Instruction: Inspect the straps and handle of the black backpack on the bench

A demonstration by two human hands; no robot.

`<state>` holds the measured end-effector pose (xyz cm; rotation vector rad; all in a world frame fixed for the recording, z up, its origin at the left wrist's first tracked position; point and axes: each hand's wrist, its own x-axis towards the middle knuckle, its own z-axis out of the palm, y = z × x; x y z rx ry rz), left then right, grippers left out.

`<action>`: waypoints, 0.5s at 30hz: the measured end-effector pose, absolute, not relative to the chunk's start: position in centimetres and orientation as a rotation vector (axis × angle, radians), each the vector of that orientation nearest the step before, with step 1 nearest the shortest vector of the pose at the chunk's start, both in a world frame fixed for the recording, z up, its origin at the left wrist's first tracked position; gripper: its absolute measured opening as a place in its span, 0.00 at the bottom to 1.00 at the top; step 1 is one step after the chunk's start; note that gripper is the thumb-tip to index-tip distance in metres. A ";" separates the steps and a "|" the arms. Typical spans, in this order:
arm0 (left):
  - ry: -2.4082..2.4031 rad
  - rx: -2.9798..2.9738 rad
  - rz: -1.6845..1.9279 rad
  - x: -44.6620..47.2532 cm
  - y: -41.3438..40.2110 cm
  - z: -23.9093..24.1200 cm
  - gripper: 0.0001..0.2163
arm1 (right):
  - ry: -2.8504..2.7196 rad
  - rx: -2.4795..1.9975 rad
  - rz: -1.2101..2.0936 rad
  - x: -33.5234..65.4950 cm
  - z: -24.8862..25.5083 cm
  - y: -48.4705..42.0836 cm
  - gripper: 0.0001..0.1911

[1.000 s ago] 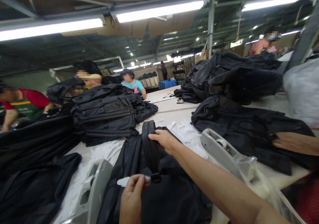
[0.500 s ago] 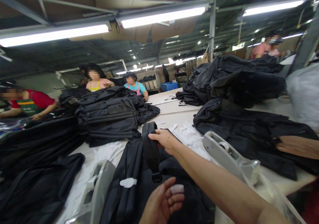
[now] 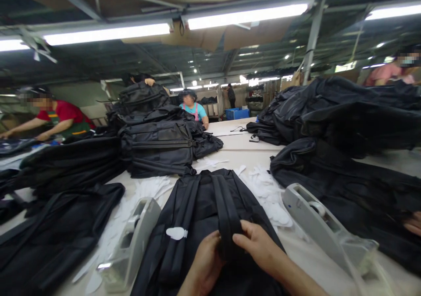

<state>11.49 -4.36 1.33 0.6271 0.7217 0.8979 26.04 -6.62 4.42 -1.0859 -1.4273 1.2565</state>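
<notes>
Backpack [image 3: 204, 208], black, lies flat on the white table [image 3: 237, 149] right in front of the person, back panel up, between two grey tape dispensers [image 3: 131, 243] [image 3: 324, 226]. Both hands meet on one shoulder strap [image 3: 226, 217] near its lower end: the left hand [image 3: 204, 265] curls its fingers around the strap from the left, the right hand [image 3: 259, 247] lays thumb and fingers over it from the right, pinching the webbing between them. A small white sticker [image 3: 176, 233] sits on the other strap, just left of the hands. To do this well, I'd judge: keep the strap flat and untwisted, grip close together, and let the bag's own weight hold it down. Its long axis runs away from the person, top end far, bottom end near, the straps running along that line. Piles of black bags [image 3: 158, 147] surround it.
</notes>
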 end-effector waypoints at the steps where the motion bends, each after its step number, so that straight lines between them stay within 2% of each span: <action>1: 0.687 0.635 0.902 11.4 -4.6 1.3 0.09 | -1.444 -1.107 1.251 26.1 3.7 -6.9 0.11; 9: 0.540 0.565 1.006 10.6 -6.1 1.1 0.14 | -1.429 -1.201 1.251 26.2 1.1 -8.0 0.19; 15: 0.622 0.467 1.033 10.8 -5.8 -0.3 0.12 | -1.533 -1.249 1.330 26.0 1.0 -7.7 0.20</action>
